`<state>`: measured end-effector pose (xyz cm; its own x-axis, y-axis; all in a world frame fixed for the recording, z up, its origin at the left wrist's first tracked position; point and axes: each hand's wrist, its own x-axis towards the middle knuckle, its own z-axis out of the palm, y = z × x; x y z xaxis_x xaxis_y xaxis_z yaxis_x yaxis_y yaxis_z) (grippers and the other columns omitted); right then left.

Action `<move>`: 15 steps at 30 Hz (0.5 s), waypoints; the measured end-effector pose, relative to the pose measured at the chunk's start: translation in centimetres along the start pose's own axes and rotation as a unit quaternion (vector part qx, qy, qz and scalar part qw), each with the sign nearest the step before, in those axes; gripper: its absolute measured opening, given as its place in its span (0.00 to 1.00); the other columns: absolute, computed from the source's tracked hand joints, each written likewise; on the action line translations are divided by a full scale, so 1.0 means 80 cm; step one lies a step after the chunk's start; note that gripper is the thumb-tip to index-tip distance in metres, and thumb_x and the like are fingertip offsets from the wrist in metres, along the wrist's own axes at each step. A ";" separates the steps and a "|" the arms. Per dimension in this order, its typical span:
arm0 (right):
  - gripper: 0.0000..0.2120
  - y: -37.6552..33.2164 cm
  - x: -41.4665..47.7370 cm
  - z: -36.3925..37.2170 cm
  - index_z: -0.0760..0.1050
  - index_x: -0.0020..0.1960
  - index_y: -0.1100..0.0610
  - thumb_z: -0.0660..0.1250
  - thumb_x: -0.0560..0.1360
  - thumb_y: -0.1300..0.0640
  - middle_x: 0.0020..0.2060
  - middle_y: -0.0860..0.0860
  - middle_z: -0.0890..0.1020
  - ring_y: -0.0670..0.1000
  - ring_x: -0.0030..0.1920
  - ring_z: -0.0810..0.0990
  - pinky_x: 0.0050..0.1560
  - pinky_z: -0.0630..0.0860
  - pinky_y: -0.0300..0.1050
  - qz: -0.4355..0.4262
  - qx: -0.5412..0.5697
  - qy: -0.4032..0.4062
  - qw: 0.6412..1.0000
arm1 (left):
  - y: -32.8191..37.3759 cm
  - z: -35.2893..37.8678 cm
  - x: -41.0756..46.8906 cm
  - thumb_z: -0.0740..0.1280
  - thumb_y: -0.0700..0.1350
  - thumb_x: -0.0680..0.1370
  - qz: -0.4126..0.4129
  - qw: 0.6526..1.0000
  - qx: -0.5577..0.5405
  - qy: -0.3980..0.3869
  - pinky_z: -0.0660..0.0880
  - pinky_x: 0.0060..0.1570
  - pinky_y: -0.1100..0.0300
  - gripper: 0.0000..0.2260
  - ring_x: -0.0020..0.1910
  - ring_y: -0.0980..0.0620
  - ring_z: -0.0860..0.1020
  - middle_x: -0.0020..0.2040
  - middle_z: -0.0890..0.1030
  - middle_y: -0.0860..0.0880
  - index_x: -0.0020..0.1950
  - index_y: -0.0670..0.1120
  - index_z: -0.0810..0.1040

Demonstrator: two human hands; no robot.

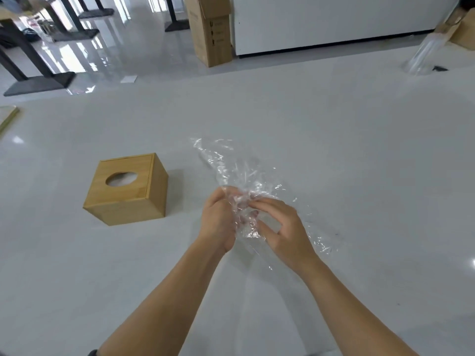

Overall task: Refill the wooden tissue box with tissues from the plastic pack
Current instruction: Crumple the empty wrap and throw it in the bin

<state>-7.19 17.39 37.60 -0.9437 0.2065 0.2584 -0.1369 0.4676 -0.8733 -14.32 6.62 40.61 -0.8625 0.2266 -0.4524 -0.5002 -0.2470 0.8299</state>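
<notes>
The wooden tissue box (pixel 127 190) stands on the white table (pixel 334 150) to the left, lid closed, with white tissue showing through its oval top hole. To its right, both hands crumple the clear plastic pack wrapper (pixel 231 168), which looks empty and sticks up and away from them. My left hand (pixel 218 220) grips the bunched lower part of the plastic. My right hand (pixel 281 227) pinches the same bunch from the right, fingers curled into it. No loose tissues show outside the box.
A tall cardboard carton (pixel 210 29) stands on the floor beyond the table's far edge. A clear plastic roll (pixel 424 56) lies at the far right. Black table bases (pixel 38 84) stand on the glossy floor at the upper left. A wooden board edge (pixel 7 116) shows at the left.
</notes>
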 end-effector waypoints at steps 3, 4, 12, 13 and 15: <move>0.08 -0.009 -0.011 0.004 0.79 0.49 0.42 0.66 0.72 0.51 0.48 0.26 0.78 0.35 0.56 0.75 0.61 0.68 0.39 -0.006 0.035 0.054 0.998 | 0.003 -0.015 -0.001 0.49 0.29 0.74 -0.017 0.998 -0.048 0.040 0.69 0.27 0.61 0.20 0.24 0.49 0.76 0.27 0.77 0.46 0.29 0.47 0.70; 0.06 -0.013 -0.016 0.005 0.79 0.47 0.42 0.66 0.72 0.51 0.47 0.29 0.80 0.37 0.55 0.76 0.59 0.69 0.37 0.013 0.056 0.067 0.996 | 0.006 -0.023 -0.002 0.50 0.32 0.75 -0.033 0.996 -0.066 0.050 0.70 0.26 0.62 0.18 0.24 0.50 0.75 0.28 0.76 0.47 0.31 0.47 0.69; 0.26 -0.056 -0.064 0.023 0.64 0.60 0.33 0.67 0.64 0.38 0.62 0.30 0.64 0.37 0.67 0.62 0.68 0.54 0.40 0.059 0.060 0.184 0.979 | 0.028 -0.092 -0.045 0.56 0.44 0.75 -0.042 0.976 -0.206 0.048 0.73 0.33 0.59 0.11 0.33 0.47 0.77 0.36 0.79 0.48 0.37 0.46 0.76; 0.33 -0.063 -0.071 0.028 0.58 0.63 0.29 0.68 0.61 0.35 0.65 0.30 0.59 0.36 0.70 0.58 0.71 0.51 0.43 0.087 0.080 0.147 0.982 | 0.029 -0.100 -0.055 0.58 0.47 0.75 -0.035 0.974 -0.222 0.021 0.74 0.36 0.57 0.13 0.35 0.45 0.79 0.38 0.82 0.47 0.37 0.46 0.79; 0.44 -0.078 -0.084 0.043 0.49 0.65 0.23 0.71 0.57 0.33 0.67 0.26 0.52 0.38 0.73 0.53 0.73 0.53 0.52 0.126 0.160 0.059 0.977 | 0.028 -0.118 -0.073 0.60 0.54 0.76 -0.027 0.972 -0.235 -0.018 0.76 0.45 0.51 0.16 0.43 0.43 0.81 0.43 0.85 0.45 0.42 0.47 0.83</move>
<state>-1.02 10.12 39.88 -0.9213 0.3859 0.0484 -0.0103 0.1002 -0.9949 -11.10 -4.18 42.00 -0.8346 0.2826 -0.4728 -0.5324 -0.6342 0.5607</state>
